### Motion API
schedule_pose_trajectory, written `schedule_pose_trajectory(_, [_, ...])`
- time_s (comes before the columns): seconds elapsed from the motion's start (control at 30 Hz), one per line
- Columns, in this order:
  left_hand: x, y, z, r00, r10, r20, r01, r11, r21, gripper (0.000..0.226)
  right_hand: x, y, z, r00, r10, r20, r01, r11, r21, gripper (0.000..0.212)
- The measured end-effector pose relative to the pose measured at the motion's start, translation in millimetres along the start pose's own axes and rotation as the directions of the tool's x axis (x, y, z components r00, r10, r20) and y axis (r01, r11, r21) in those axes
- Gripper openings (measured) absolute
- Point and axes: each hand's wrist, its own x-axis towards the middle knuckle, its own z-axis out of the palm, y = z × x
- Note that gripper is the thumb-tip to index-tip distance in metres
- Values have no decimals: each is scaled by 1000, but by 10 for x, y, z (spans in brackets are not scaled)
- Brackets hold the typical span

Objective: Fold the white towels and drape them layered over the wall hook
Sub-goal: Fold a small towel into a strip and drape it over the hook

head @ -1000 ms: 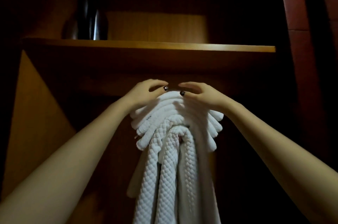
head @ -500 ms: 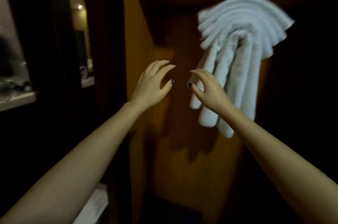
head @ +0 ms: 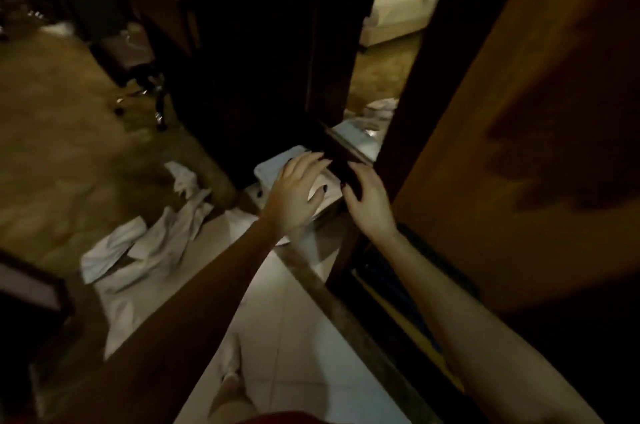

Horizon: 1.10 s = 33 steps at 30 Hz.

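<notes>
Both of my hands reach forward and down, empty. My left hand (head: pixel 294 195) has loosely spread fingers above a pale folded thing (head: pixel 273 169) on the floor, apart from it as far as I can tell. My right hand (head: pixel 369 201) is relaxed beside it, in front of a dark wooden post. Crumpled white towels (head: pixel 149 247) lie on the floor to the lower left. The hung towels and the wall hook are out of view.
An orange-brown wooden panel (head: pixel 540 132) fills the right side. A dark cabinet (head: pixel 249 52) stands ahead, with a mirror (head: pixel 391 38) showing a white bed. Pale floor tiles (head: pixel 287 347) run below my arms, beige carpet (head: pixel 59 132) to the left. An office chair base (head: pixel 145 97) stands on the carpet.
The view has swung down and left, from the towels hanging on the hook to the floor. Both hands left the towels and dropped low, still empty.
</notes>
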Motion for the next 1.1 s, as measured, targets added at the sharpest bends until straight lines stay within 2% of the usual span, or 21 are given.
schedule_pose_trajectory(0.1, [-378,-766,-32,981,-183,62,182,983,21,50,103,-68,859,989,45,144,-44,999,-9,49])
schedule_pose_trajectory(0.23, [-710,-1801,-137,918,-385,98,375,921,107,51,381,-104,1803,951,140,276,-121,989,-86,52])
schedule_pose_trajectory(0.33, [-835,-2467,-210,883,-434,180,401,896,190,50,610,-197,2389,933,243,265,-220,969,-114,57])
schedule_pose_trajectory(0.43, [-827,-2999,-232,871,-423,249,364,897,251,51,864,-272,2879,921,281,271,-224,949,-223,57])
schedule_pose_trajectory(0.63, [-731,-3835,50,836,-448,318,391,892,228,54,1338,-154,3631,870,366,331,-321,929,-183,53])
schedule_pose_trajectory(0.8, [-760,-4546,695,776,-518,360,493,854,164,54,1679,456,4220,828,403,390,-340,914,-222,51])
schedule_pose_trajectory(0.93, [-862,-5065,1367,685,-651,329,657,746,108,53,2016,1156,4854,775,445,450,-363,895,-259,53])
schedule_pose_trajectory(1.1, [-1007,-5688,2409,582,-721,376,759,648,68,53,2383,2121,5797,710,475,520,-384,880,-280,59])
